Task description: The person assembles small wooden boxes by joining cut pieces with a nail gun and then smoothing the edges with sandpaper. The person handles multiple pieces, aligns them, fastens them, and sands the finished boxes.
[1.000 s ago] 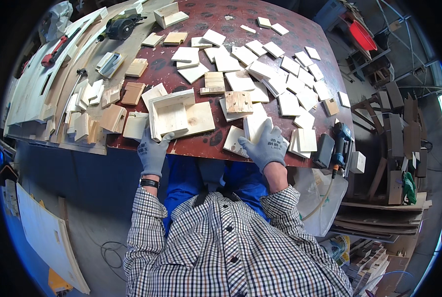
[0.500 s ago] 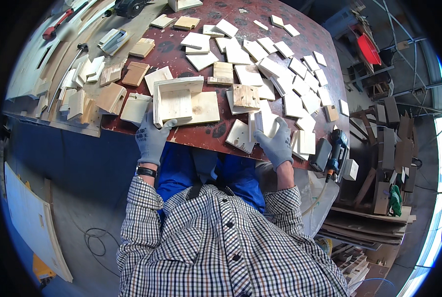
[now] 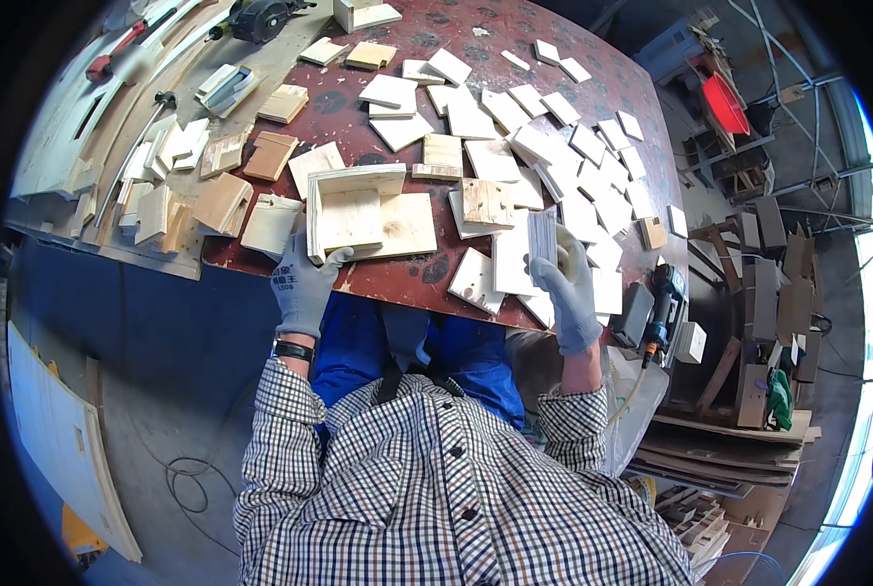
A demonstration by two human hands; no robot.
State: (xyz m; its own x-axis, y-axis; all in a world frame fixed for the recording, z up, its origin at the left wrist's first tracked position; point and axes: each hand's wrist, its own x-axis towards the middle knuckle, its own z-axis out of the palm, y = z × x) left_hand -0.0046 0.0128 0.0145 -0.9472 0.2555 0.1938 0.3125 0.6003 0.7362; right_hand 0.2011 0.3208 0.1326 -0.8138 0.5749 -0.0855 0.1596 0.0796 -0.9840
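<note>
My left hand (image 3: 304, 283), in a grey work glove, is closed on the near left corner of a partly built wooden box (image 3: 350, 217). This box has raised walls at its left and far sides and lies at the table's near edge. My right hand (image 3: 568, 298), also gloved, pinches a small plywood piece (image 3: 543, 236), turned so its layered edge shows. Under that piece and to its left lies a pale wooden board (image 3: 511, 262). A knotty wooden block (image 3: 487, 202) rests just beyond, among several pale squares.
The dark red table (image 3: 397, 278) carries many loose wooden pieces (image 3: 593, 195). A pneumatic nail gun or similar air tool (image 3: 663, 303) with a hose hangs at its right edge. Grooved blocks (image 3: 223, 203) and a hammer (image 3: 166, 100) lie left. A circular power tool (image 3: 260, 18) stands far left.
My right hand has moved slightly right, and the plywood piece in it is now turned edge-on, above the pale board. My left hand stays at the box corner.
</note>
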